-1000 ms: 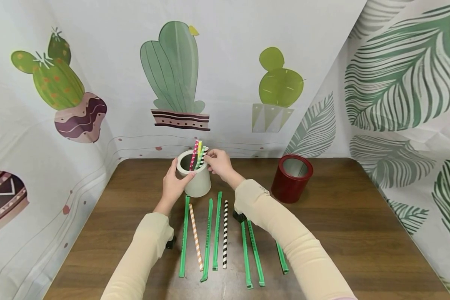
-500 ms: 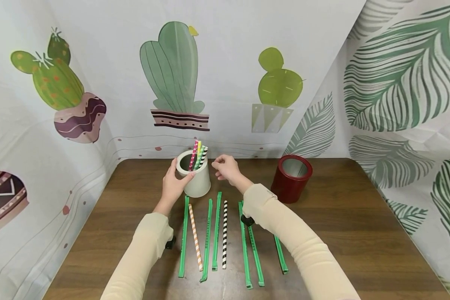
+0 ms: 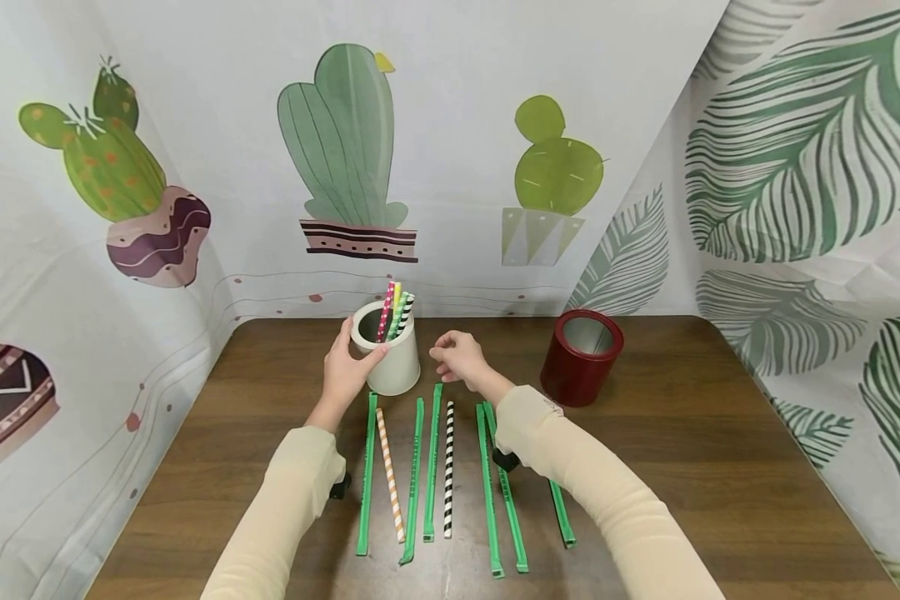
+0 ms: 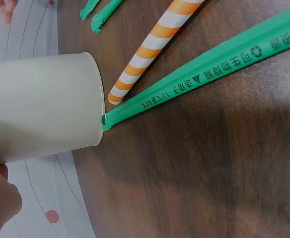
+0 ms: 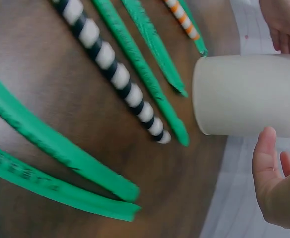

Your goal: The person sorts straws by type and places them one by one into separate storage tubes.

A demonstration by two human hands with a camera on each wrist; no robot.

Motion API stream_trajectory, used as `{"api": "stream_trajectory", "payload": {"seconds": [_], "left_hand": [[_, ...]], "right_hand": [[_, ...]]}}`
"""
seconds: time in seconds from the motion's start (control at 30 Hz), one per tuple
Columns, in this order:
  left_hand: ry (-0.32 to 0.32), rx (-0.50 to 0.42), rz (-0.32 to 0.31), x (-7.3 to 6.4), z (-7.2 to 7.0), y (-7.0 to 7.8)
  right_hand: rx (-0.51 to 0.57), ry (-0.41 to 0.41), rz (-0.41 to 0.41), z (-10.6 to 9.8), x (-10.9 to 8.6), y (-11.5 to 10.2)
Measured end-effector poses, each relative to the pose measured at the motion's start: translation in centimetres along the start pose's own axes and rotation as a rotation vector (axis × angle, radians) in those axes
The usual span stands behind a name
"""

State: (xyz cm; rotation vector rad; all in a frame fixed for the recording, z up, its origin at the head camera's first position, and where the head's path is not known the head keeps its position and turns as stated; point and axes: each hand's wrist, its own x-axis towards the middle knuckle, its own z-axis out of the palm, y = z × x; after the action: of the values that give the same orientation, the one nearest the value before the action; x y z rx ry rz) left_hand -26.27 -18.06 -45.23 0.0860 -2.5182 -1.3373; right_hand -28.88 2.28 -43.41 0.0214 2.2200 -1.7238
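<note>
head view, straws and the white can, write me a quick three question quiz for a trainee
1. Which hand holds the white can?
2. True or false: on the table, the orange-striped straw lies between two green wrapped straws.
3. Which straw stands in the white can?
A) the orange-striped one
B) a pink dotted one
C) a plain blue one

Key:
1. The left hand.
2. True.
3. B.
</note>
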Motion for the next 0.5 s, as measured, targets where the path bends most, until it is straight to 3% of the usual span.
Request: {"api": "stream_trajectory", "payload": {"seconds": [0.5], "left_hand": [[-0.003,0.013,-0.008,0.1,0.1,-0.2]], "right_hand": [[0.018,-0.008,0.058,-0.3,-0.9,4.3]]}}
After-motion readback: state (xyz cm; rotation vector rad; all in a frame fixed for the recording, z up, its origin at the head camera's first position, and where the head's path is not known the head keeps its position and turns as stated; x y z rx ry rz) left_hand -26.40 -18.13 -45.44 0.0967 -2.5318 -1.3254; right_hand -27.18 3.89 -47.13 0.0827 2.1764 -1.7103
